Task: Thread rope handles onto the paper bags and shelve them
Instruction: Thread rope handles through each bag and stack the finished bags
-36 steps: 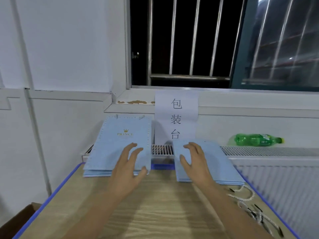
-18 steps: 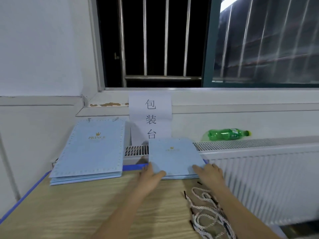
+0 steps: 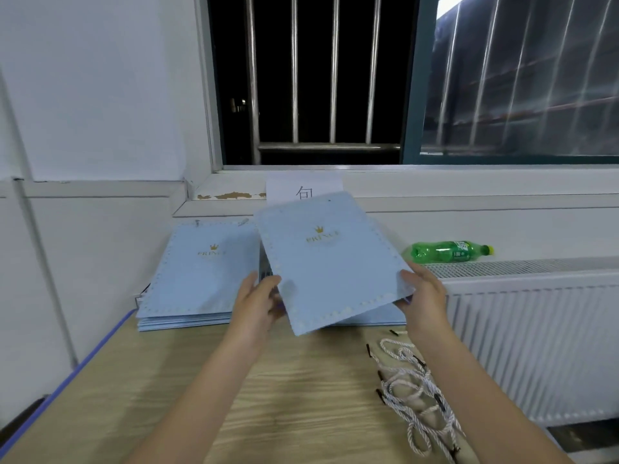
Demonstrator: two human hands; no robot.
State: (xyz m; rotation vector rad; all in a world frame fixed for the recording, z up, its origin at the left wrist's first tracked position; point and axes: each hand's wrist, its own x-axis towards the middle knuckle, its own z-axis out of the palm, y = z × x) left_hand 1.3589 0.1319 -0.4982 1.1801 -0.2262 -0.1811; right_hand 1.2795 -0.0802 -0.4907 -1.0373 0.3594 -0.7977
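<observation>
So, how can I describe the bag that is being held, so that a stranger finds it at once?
Look below the barred window, at the far end of the wooden table. Between the stack of blue bags at the left and the green bottle at the right, one flat blue bag is lifted and tilted. Only this one is gripped by the left hand and right hand.

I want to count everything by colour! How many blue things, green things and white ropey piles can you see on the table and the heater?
Blue: 3, the lifted bag, left stack, right stack beneath
Green: 1, the bottle
White: 1, the rope pile
Total: 5
</observation>
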